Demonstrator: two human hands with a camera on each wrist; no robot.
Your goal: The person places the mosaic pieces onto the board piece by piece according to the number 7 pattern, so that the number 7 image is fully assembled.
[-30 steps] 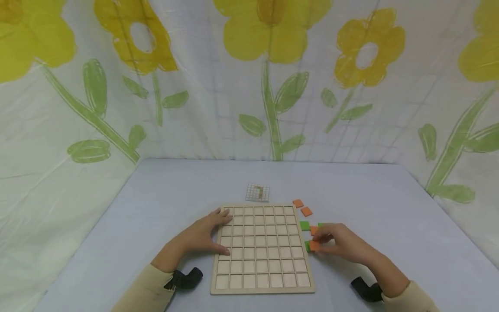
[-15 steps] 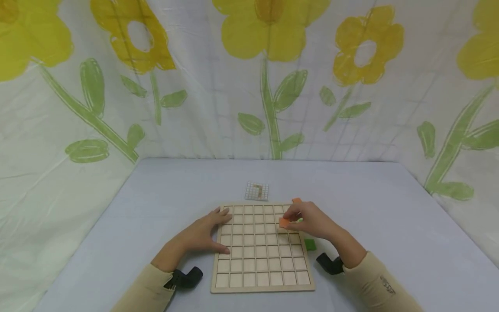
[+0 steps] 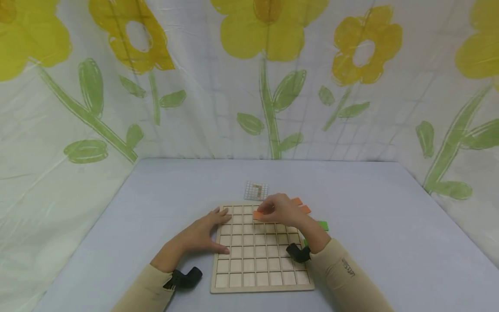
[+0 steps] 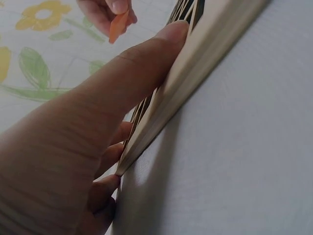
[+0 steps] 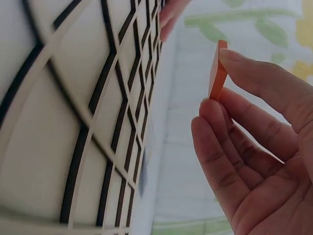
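Observation:
An orange square tile is pinched between the thumb and fingers of my right hand. In the right wrist view the tile is held edge-on, apart from the board's surface. Below it lies a wooden grid board with square cells, near its far edge. My left hand rests on the board's left side, fingers spread. In the left wrist view its thumb lies on the frame, with the other fingers along the edge.
Two orange tiles lie beyond the board's right far corner. Green tiles are beside the right edge, partly hidden by the right arm. A small card with a printed grid lies behind the board. A flowered curtain hangs behind the table.
My right hand has picked up an orange tile from the table right of the board and carried it left and away over the far cells. The left hand stays in place.

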